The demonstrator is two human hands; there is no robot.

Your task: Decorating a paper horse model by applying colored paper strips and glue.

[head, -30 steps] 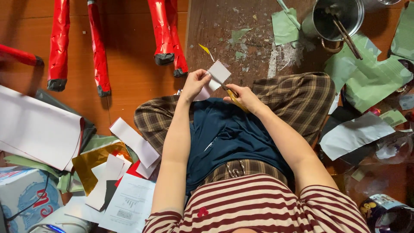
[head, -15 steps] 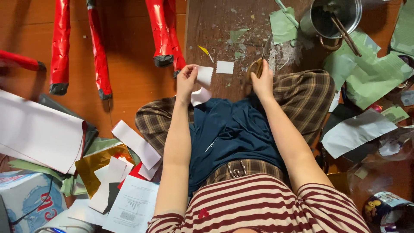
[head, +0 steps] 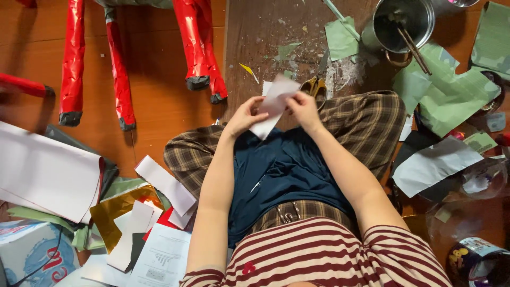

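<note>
Seated person holds a white paper piece (head: 273, 106) above the lap, left hand (head: 243, 116) and right hand (head: 304, 108) with fingers pinched on opposite edges to keep it taut, scissors (head: 316, 85) lying just beyond.

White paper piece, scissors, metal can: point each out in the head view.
white paper piece (head: 274, 103): head view, middle of the sheet held between both hands.
scissors (head: 317, 85): head view, the yellow handle loops, lying on the floor.
metal can (head: 405, 22): head view, inner wall near the rim.
</note>
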